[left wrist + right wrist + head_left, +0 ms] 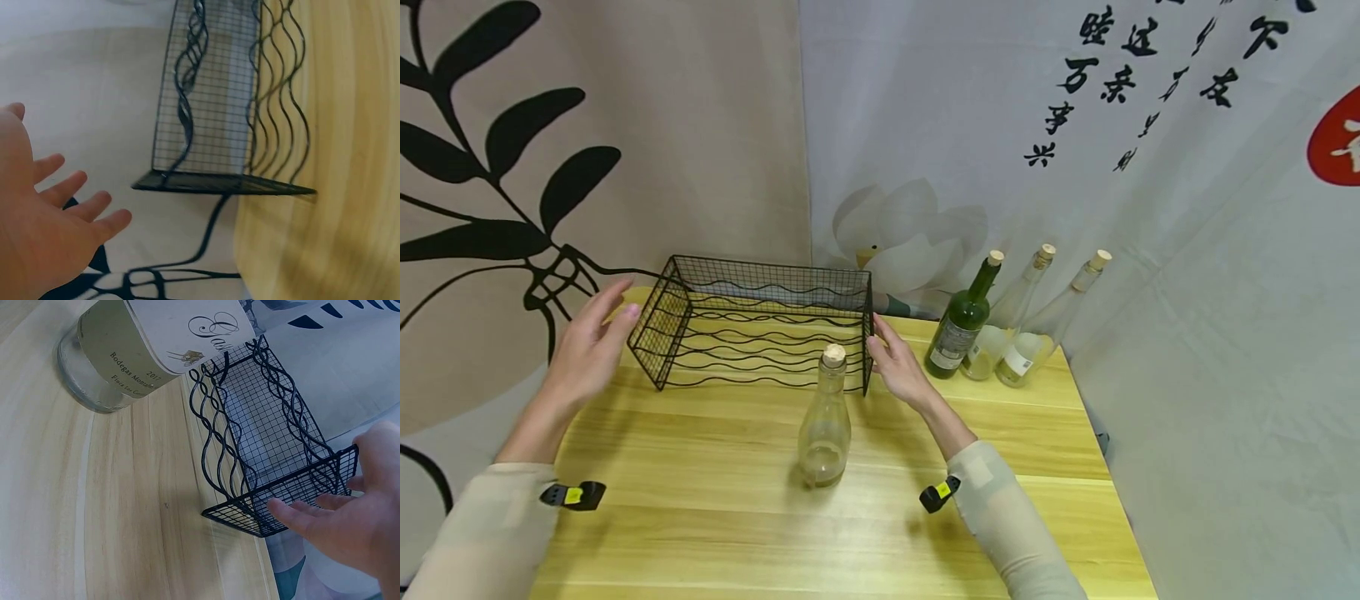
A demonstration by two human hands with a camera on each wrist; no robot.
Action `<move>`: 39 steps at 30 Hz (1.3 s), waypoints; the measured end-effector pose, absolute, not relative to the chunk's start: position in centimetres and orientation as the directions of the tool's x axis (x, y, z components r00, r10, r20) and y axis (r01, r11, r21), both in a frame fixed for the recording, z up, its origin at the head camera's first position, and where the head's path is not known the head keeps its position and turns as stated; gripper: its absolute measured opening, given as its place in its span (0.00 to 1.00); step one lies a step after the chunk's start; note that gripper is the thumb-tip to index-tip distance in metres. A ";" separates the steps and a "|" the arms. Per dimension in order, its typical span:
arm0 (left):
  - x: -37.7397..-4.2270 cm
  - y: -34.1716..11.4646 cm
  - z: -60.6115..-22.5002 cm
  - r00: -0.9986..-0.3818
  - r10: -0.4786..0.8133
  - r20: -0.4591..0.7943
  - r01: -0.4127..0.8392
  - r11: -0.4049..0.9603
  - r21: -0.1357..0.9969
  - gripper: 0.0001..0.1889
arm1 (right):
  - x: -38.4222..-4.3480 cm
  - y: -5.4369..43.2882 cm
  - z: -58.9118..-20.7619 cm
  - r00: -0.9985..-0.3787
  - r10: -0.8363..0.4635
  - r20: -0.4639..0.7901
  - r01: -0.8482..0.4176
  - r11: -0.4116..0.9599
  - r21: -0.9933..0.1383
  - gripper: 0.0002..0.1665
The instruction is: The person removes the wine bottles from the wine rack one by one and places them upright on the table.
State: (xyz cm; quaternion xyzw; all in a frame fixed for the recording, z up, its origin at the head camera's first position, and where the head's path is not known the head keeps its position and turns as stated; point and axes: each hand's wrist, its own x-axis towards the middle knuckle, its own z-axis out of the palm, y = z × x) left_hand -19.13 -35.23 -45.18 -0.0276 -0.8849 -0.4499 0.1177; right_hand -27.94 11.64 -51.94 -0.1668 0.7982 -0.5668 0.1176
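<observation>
A black wire wine rack (660, 333) with mesh ends and wavy bars sits at the table's back edge. My right hand (901, 368) is at its right end; in the right wrist view the extended fingers (300, 515) lie against the mesh end panel. Off the rack's left end, my left hand (586, 348) hovers with fingers spread, and the left wrist view shows a gap between it and the mesh. In front of the rack stands a clear corked bottle (824, 429), upright. Its printed label (140, 344) shows up close in the right wrist view.
To the right of the rack, a green corked wine bottle (958, 329) and two clear corked bottles (992, 333) (1033, 342) stand close together on the wooden table (700, 500). A printed curtain (925, 108) hangs behind the back edge and along the right side.
</observation>
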 end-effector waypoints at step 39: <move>-20.6 -37.5 -51.2 -0.998 -0.036 -0.044 -0.057 0.583 0.810 0.39 | -28.2 11.6 -52.2 -0.915 -0.404 0.002 -0.126 0.280 -0.952 0.42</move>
